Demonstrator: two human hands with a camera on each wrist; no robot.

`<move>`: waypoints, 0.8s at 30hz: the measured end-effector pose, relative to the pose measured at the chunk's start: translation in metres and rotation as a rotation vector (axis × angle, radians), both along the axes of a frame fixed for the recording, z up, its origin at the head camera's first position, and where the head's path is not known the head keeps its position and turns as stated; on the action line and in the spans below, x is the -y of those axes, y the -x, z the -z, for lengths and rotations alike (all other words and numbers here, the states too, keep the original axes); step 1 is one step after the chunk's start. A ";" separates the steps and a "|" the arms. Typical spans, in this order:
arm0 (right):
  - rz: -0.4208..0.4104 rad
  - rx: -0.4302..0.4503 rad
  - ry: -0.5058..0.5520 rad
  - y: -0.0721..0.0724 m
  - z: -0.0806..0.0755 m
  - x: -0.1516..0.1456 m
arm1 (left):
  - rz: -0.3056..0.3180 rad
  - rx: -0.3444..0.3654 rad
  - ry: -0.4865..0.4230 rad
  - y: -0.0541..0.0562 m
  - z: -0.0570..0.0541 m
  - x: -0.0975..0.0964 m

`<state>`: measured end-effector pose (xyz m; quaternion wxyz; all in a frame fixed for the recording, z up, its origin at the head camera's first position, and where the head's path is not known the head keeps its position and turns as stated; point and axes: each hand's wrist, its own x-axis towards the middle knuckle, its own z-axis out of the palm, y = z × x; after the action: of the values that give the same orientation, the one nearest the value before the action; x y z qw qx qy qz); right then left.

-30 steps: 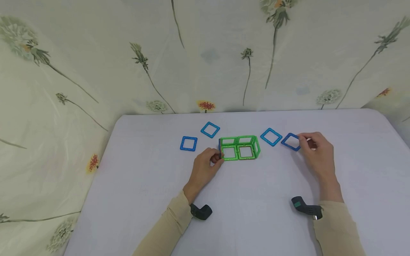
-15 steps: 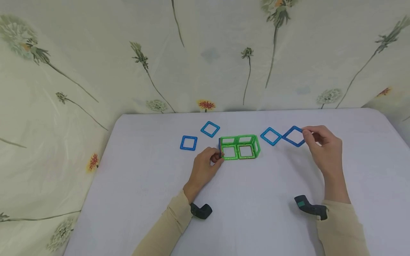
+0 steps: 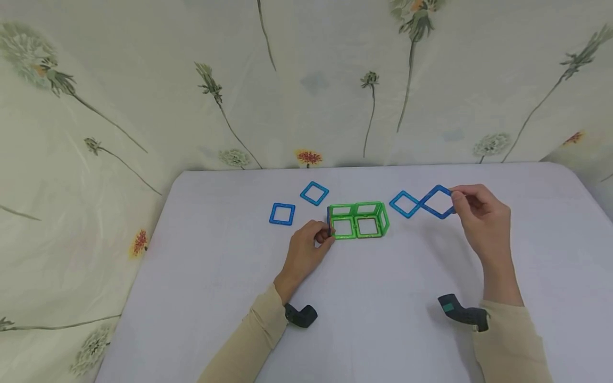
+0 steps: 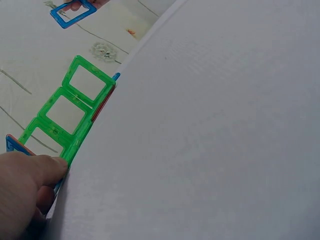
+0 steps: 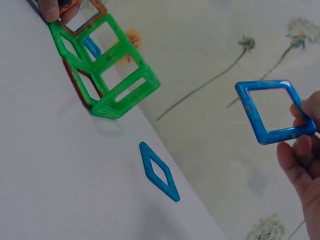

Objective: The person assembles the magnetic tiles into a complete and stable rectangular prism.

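My left hand (image 3: 306, 247) pinches an upright blue square magnetic tile (image 3: 329, 215) at the left end of a green frame (image 3: 355, 229). That frame is made of joined green square tiles, some lying flat and others standing along the back and right end. In the left wrist view, thumb and finger grip right at the frame's near corner. My right hand (image 3: 486, 221) holds another blue square magnetic tile (image 3: 431, 211) by one corner, raised over the table. The right wrist view shows this lifted tile (image 5: 287, 136) well apart from the green frame (image 5: 112, 57).
One loose blue tile (image 3: 398, 211) lies right of the green frame, overlapped by the lifted tile's corner in the head view. Two others, a nearer one (image 3: 281, 223) and a farther one (image 3: 308, 200), lie to its left. A flowered cloth (image 3: 335, 106) hangs behind the white table (image 3: 373, 319).
My right hand has lifted its blue tile and shifted slightly right and away, turning the tile more face-on to the head view. The left hand and green frame have stayed put.
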<state>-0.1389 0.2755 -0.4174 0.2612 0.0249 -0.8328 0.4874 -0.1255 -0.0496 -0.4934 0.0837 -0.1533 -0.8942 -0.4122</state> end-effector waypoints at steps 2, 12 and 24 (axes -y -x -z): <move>-0.010 -0.003 -0.001 0.000 0.000 0.001 | -0.001 0.005 0.001 0.000 0.000 0.000; -0.040 0.036 -0.001 -0.002 -0.003 0.005 | -0.013 0.028 0.005 0.000 -0.001 0.000; -0.066 0.083 -0.008 -0.003 -0.004 0.007 | -0.016 0.017 -0.022 0.000 -0.001 0.001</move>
<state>-0.1357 0.2687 -0.4133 0.2101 0.0332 -0.8435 0.4932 -0.1257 -0.0510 -0.4924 0.0811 -0.1415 -0.8916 -0.4225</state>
